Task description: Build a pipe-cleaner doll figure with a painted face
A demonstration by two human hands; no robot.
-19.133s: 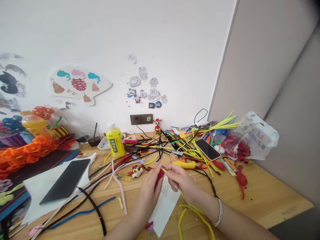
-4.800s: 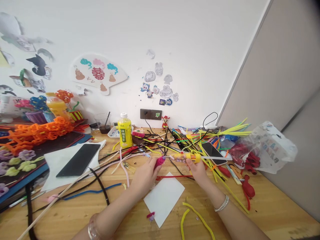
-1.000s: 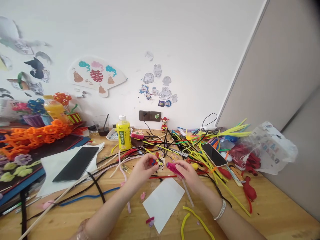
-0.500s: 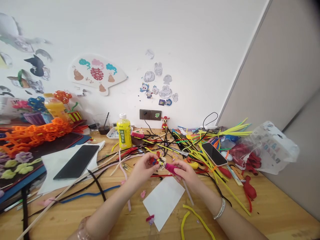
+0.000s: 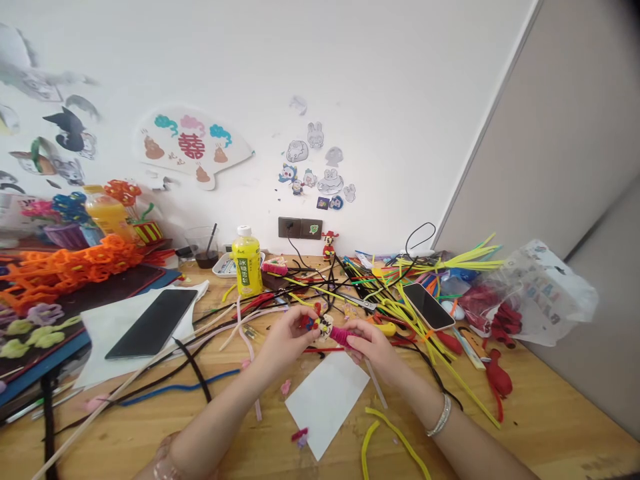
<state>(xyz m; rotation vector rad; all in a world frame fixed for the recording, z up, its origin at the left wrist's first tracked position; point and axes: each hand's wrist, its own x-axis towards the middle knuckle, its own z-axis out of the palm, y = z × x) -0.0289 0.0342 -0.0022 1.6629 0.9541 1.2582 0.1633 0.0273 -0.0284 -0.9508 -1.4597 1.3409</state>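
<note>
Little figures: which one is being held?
The cream-and-black one, in the left hand; the red-hatted one stands untouched by the white wall.

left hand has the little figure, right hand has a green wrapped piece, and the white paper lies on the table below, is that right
The colour is wrong: the right hand holds a magenta wrapped piece, not a green one, as the head view shows. The rest stands.
</note>
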